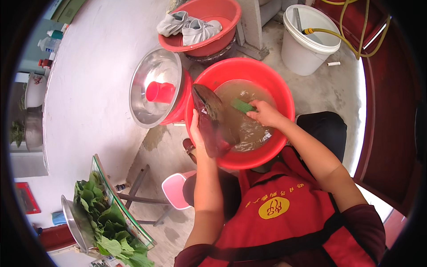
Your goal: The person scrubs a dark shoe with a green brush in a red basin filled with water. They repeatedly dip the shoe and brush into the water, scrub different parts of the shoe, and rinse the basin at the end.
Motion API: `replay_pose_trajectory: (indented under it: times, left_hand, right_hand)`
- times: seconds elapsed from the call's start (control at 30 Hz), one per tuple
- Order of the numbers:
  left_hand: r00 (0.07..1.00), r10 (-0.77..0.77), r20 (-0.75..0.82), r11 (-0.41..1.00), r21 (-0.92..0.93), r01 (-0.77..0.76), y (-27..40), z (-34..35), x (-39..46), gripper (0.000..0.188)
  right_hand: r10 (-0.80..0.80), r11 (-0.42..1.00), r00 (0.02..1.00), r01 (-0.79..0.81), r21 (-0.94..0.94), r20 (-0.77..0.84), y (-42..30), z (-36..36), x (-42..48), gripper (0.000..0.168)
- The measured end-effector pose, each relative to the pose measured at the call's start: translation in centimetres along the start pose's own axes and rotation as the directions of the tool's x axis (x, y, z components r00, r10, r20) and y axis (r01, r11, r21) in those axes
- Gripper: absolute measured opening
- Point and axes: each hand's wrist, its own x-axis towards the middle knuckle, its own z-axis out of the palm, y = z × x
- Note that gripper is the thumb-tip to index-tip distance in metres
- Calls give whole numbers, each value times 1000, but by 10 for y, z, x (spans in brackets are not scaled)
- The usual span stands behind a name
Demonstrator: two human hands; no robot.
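Note:
My left hand (pixel 197 131) grips a wet, dark maroon shoe (pixel 213 123) by its outer side and holds it tilted over the left part of a red plastic basin (pixel 245 68). Murky water (pixel 257 128) fills the bottom of the basin. Between the thumb and fingers of my right hand (pixel 267 113) is a green scrubbing brush (pixel 243 105), held over the water to the right of the shoe. The brush and the shoe are apart. The shoe's lower end is blurred.
Left of the basin stands a steel bowl (pixel 138 96) with a red plastic cup (pixel 160 92). Behind, light grey shoes (pixel 201 31) rest in another red basin (pixel 230 15). A white bucket (pixel 300 56) holds a yellow hose's end (pixel 320 30). Leafy greens (pixel 111 220) lie on a table at lower left.

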Motion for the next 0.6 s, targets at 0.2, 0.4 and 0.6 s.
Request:
replay_pose_trajectory:
  times: [0.2,0.4,0.6]
  left_hand:
    - [994,-74,84,993,-91,82,0,4,1,49]
    - [1000,23,12,998,-63,-22,4,7,-2,46]
    - [999,47,27,997,-57,-45,7,-3,6,41]
  right_hand:
    - [-264,779,956,132,612,130,-39,-4,-44,34]
    - [-186,974,948,143,176,257,-14,-28,-23,37]
    - [-144,766,982,34,-642,-120,-23,-21,-20,22]
